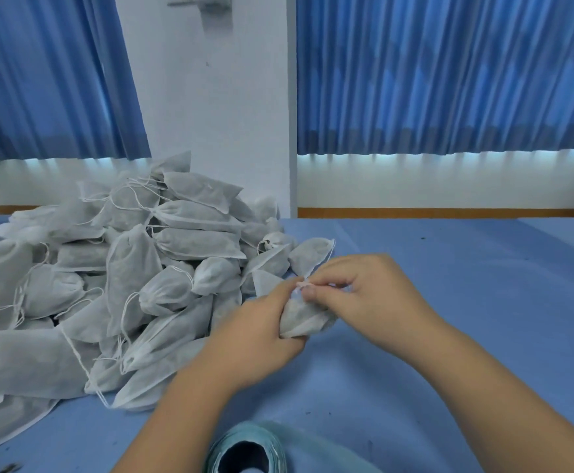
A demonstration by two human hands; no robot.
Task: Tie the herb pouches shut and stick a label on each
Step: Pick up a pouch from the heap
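Note:
A small white herb pouch (pixel 300 320) is held just above the blue table cover (pixel 449 285), near the middle. My left hand (pixel 254 339) grips the pouch body from the left. My right hand (pixel 364 295) pinches the drawstring at the pouch's neck, and the fingertips of both hands meet there. A big heap of white drawstring pouches (pixel 135 285) covers the left side of the table, touching my left hand's far side.
A roll of pale blue-green label tape (pixel 244 452) lies at the near edge between my forearms. Blue curtains (pixel 449 73) and a white wall pillar (pixel 210 97) stand behind the table. Small dark herb crumbs dot the cover.

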